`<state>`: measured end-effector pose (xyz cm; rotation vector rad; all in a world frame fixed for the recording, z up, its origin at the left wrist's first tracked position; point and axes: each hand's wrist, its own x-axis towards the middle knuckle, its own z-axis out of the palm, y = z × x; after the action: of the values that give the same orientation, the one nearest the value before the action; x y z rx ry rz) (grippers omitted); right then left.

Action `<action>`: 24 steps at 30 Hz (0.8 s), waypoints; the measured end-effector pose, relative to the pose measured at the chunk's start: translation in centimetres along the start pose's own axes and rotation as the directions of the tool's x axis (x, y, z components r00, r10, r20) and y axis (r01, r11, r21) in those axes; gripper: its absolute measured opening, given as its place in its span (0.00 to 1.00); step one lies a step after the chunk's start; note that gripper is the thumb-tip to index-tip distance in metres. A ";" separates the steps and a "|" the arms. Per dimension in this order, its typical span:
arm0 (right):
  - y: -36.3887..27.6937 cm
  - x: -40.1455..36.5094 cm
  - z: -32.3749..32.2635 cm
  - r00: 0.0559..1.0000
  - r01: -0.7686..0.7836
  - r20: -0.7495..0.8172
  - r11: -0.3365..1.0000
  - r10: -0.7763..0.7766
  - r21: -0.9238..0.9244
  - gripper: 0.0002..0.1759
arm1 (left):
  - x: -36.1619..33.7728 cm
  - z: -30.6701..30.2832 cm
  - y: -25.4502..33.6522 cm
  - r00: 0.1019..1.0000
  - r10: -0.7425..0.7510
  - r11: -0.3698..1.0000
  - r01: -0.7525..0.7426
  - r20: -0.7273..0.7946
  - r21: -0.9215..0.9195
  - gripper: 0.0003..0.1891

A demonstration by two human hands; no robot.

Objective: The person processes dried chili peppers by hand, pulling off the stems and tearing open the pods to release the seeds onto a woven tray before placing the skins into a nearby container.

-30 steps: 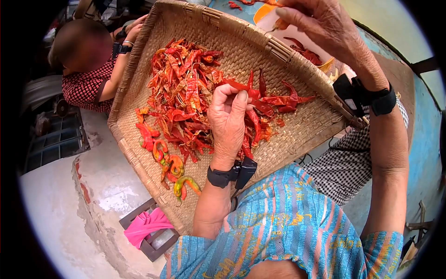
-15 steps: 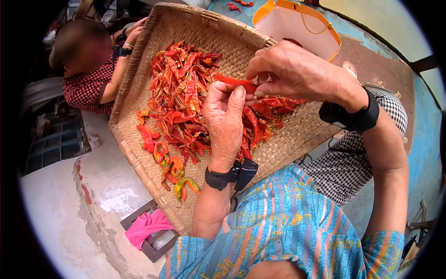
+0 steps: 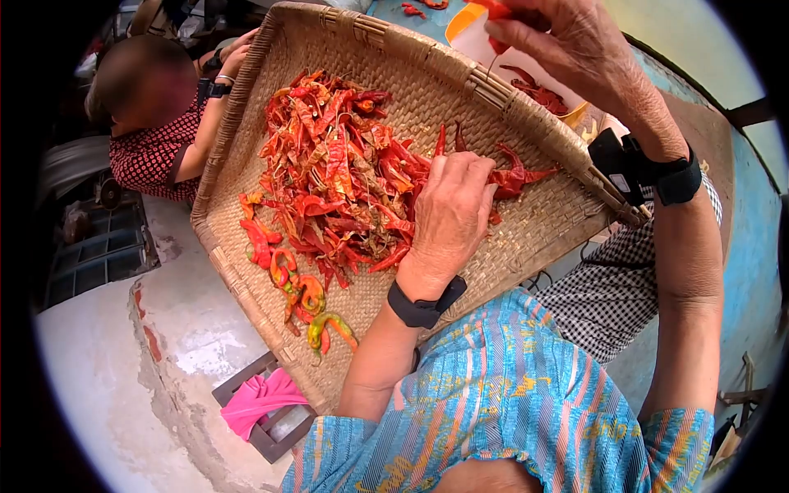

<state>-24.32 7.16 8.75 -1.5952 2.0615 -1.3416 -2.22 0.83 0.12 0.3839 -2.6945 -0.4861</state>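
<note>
A heap of wrinkled, dried red chili peppers (image 3: pixel 329 164) lies in the woven basket (image 3: pixel 534 238). My left hand (image 3: pixel 452 214) rests on the heap's right side, its fingers curled down around peppers; their tips are hidden. One red chili pepper (image 3: pixel 441 140) sticks up just beyond those fingers. At the top edge of the view, my right hand (image 3: pixel 559 49) pinches another red chili pepper (image 3: pixel 496 41) over the orange-rimmed bag (image 3: pixel 467 20). Part of that pepper is cut off by the frame. Inside the bag, more dark red peppers (image 3: pixel 542 97) show below the hand.
Fresher red, orange and green peppers (image 3: pixel 308 296) line the basket's left side. Another person (image 3: pixel 160 131) sits at the far left, hands on the basket rim. A pink cloth (image 3: pixel 259 403) hangs over a dark frame below. Checkered fabric (image 3: pixel 612 296) shows at right.
My right hand has moved up and right, from over the basket to above the bag, carrying a pepper. My left hand has let go of it and dropped rightward onto the heap.
</note>
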 end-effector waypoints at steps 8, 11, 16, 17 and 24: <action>3.2 -0.7 -0.7 0.996 0.084 0.041 0.836 -0.073 -0.543 0.10 | 0.1 0.4 -0.5 0.994 -0.065 0.990 0.053 0.087 0.129 0.15; 3.4 -1.1 -0.3 0.974 0.213 0.054 0.817 -0.218 -0.536 0.09 | -0.1 0.4 -0.7 0.992 -0.092 0.987 0.079 0.084 0.142 0.13; 2.2 -0.5 0.2 0.980 0.171 0.151 0.933 -0.128 -0.317 0.09 | -0.4 -0.8 -1.3 0.968 -0.236 0.969 0.229 -0.083 -0.090 0.06; 2.4 -0.4 0.5 0.980 0.172 0.152 0.933 -0.129 -0.316 0.09 | -0.6 -1.1 -1.6 0.954 -0.291 0.951 0.278 -0.079 -0.136 0.05; 2.0 -1.2 4.2 0.876 0.161 0.427 0.971 -0.223 0.177 0.16 | -0.2 -2.3 -0.9 0.843 -0.538 0.676 0.429 -0.003 -0.599 0.08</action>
<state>-22.46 5.99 4.40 -1.8734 1.5415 -1.0187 -0.90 -0.60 1.70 0.9171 -2.0860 -1.3177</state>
